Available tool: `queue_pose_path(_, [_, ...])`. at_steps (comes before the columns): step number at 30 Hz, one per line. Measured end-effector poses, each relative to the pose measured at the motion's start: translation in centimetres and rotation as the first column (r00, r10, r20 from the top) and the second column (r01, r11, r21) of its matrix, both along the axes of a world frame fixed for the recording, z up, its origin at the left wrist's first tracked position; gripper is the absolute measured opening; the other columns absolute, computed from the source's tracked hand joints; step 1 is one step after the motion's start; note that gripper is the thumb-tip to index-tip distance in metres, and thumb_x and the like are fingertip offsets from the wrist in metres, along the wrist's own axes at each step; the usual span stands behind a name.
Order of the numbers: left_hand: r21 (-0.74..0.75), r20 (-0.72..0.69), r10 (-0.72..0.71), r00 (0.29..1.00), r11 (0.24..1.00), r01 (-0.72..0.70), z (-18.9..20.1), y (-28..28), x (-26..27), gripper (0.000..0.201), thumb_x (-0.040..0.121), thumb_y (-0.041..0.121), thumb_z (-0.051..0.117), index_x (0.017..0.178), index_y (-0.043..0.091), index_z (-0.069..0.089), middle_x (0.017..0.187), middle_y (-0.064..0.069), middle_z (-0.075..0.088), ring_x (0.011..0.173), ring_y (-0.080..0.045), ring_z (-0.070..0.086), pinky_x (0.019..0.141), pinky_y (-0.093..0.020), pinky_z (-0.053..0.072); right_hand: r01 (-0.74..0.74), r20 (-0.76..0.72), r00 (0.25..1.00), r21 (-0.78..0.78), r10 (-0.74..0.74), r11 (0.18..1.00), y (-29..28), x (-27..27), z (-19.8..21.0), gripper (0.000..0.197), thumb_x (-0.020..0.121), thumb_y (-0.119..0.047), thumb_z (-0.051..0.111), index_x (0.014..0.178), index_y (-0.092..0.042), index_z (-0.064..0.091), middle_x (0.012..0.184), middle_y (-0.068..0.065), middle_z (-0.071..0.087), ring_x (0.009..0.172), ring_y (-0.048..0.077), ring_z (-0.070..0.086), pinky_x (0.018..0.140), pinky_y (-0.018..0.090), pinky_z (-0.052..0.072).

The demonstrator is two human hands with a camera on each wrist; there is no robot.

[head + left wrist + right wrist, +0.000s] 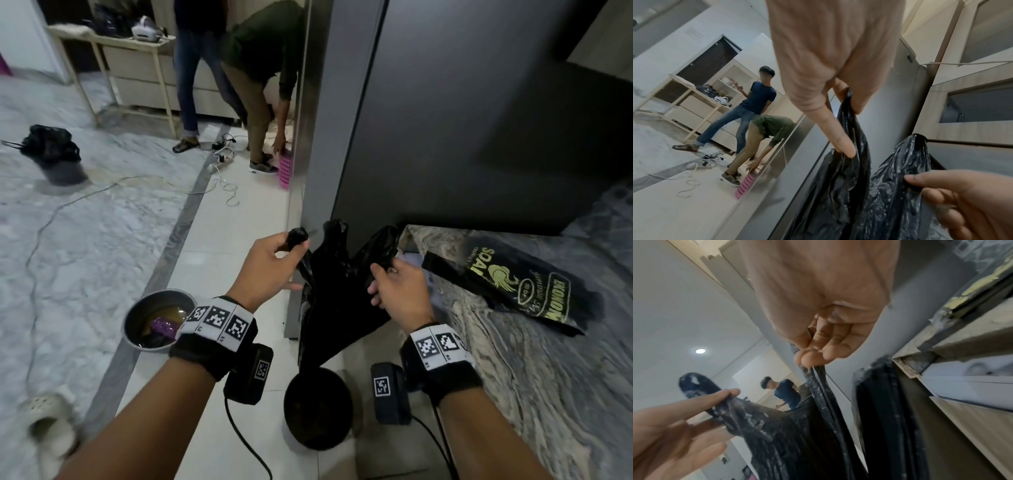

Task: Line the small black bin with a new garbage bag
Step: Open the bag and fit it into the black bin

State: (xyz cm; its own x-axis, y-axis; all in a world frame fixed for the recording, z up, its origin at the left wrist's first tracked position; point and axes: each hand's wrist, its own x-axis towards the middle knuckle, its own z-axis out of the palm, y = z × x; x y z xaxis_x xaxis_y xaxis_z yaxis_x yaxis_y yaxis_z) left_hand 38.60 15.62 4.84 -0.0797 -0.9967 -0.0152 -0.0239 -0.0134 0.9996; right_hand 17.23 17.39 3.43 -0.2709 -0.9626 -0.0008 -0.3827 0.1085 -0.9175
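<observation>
A thin black garbage bag (337,301) hangs in the air between my hands, its bottom tip just above the small black bin (318,407) that stands on the floor tiles. My left hand (291,246) grips one bunched top handle of the bag. My right hand (380,274) pinches the opposite top edge between thumb and fingers. In the left wrist view the left hand (838,100) holds the bag (849,186). The right wrist view has the right hand (813,353) pinching a strip of the bag (797,434). The bag's mouth is only partly spread.
A black-and-gold pack of bags (517,277) lies on the marble counter (548,377) at right. A second bin (157,318) with rubbish stands left of my wrist. A grey cabinet panel (445,120) rises ahead. Farther off are two people, a pink basket (286,169) and cables (222,161).
</observation>
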Motion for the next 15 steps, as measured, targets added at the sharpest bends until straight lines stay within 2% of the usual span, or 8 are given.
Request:
queue_pose_path(2, [0.003, 0.001, 0.016, 1.000, 1.000, -0.016, -0.7, -0.1, -0.1, 0.024, 0.089, 0.029, 0.062, 0.103, 0.010, 0.070, 0.111, -0.017, 0.065, 0.085, -0.037, 0.068, 0.058, -0.031, 0.061, 0.011, 0.114, 0.993, 0.080, -0.020, 0.997, -0.5, -0.3, -0.8, 0.011, 0.097, -0.014, 0.048, 0.099, -0.007, 0.056, 0.062, 0.004, 0.066, 0.035, 0.009, 0.056, 0.040, 0.024, 0.045])
queue_pose_path(5, [0.015, -0.009, 0.048, 0.999, 0.999, -0.048, -1.4, -0.1, -0.8, 0.022, 0.088, 0.026, 0.062, 0.103, 0.011, 0.070, 0.111, -0.016, 0.065, 0.085, -0.035, 0.065, 0.062, -0.030, 0.061, -0.010, 0.356, 0.933, 0.167, -0.050, 0.986, -1.0, -0.7, -1.9, 0.018, 0.098, -0.006, 0.043, 0.115, -0.002, 0.046, 0.094, 0.017, 0.065, 0.050, 0.011, 0.067, 0.040, 0.019, 0.050])
queue_pose_path(6, [0.026, -0.011, 0.056, 0.998, 0.998, -0.056, -1.6, -0.1, -1.1, 0.022, 0.088, 0.025, 0.062, 0.103, 0.011, 0.070, 0.111, -0.015, 0.065, 0.091, -0.033, 0.068, 0.063, -0.031, 0.062, -0.008, 0.385, 0.921, 0.190, -0.067, 0.982, -1.1, -1.0, -2.3, 0.022, 0.097, -0.005, 0.046, 0.118, -0.001, 0.046, 0.102, 0.018, 0.064, 0.061, 0.014, 0.069, 0.043, 0.019, 0.052])
queue_pose_path(8, [0.044, -0.006, 0.060, 0.998, 0.997, -0.060, -2.0, 0.2, -2.0, 0.022, 0.089, 0.024, 0.062, 0.104, 0.011, 0.070, 0.112, -0.015, 0.066, 0.098, -0.028, 0.068, 0.065, -0.032, 0.062, -0.009, 0.328, 0.943, 0.205, -0.060, 0.979, -1.2, -1.6, -3.1, 0.027, 0.091, -0.011, 0.058, 0.115, -0.001, 0.050, 0.110, 0.016, 0.067, 0.079, 0.018, 0.070, 0.049, 0.023, 0.055])
queue_pose_path(9, [0.049, -0.001, 0.059, 0.998, 0.997, -0.059, -2.1, 0.4, -2.5, 0.021, 0.089, 0.023, 0.061, 0.104, 0.011, 0.070, 0.112, -0.015, 0.066, 0.099, -0.027, 0.069, 0.066, -0.034, 0.062, -0.012, 0.266, 0.963, 0.195, -0.042, 0.981, -1.1, -1.9, -3.4, 0.031, 0.087, -0.017, 0.065, 0.112, -0.004, 0.053, 0.107, 0.013, 0.070, 0.082, 0.017, 0.071, 0.050, 0.025, 0.055])
queue_pose_path(11, [0.040, 0.024, 0.060, 0.998, 0.997, -0.061, -2.3, 0.7, -3.2, 0.020, 0.089, 0.022, 0.061, 0.104, 0.012, 0.071, 0.110, -0.015, 0.066, 0.092, -0.026, 0.069, 0.066, -0.036, 0.063, 0.005, 0.164, 0.986, 0.156, -0.030, 0.988, -1.1, -2.6, -3.6, 0.035, 0.079, -0.032, 0.073, 0.104, -0.012, 0.060, 0.091, 0.005, 0.073, 0.076, 0.013, 0.072, 0.050, 0.027, 0.054])
queue_pose_path(13, [0.017, 0.072, 0.070, 0.995, 0.997, -0.072, -2.7, 0.9, -3.7, 0.017, 0.089, 0.020, 0.062, 0.102, 0.015, 0.072, 0.106, -0.014, 0.068, 0.084, -0.021, 0.067, 0.066, -0.036, 0.063, 0.054, 0.091, 0.994, 0.110, -0.064, 0.992, -1.5, -3.4, -3.8, 0.030, 0.079, -0.040, 0.071, 0.090, -0.013, 0.062, 0.073, 0.006, 0.070, 0.062, 0.016, 0.069, 0.051, 0.031, 0.052])
queue_pose_path(15, [0.013, 0.124, 0.085, 0.989, 0.996, -0.087, -3.2, 1.2, -4.0, 0.013, 0.088, 0.021, 0.063, 0.097, 0.022, 0.072, 0.101, -0.008, 0.070, 0.085, -0.016, 0.068, 0.067, -0.036, 0.063, 0.130, -0.012, 0.992, 0.069, -0.129, 0.989, -2.3, -4.7, -4.6, 0.038, 0.081, -0.048, 0.064, 0.079, -0.010, 0.061, 0.062, 0.009, 0.067, 0.055, 0.024, 0.066, 0.059, 0.036, 0.055])
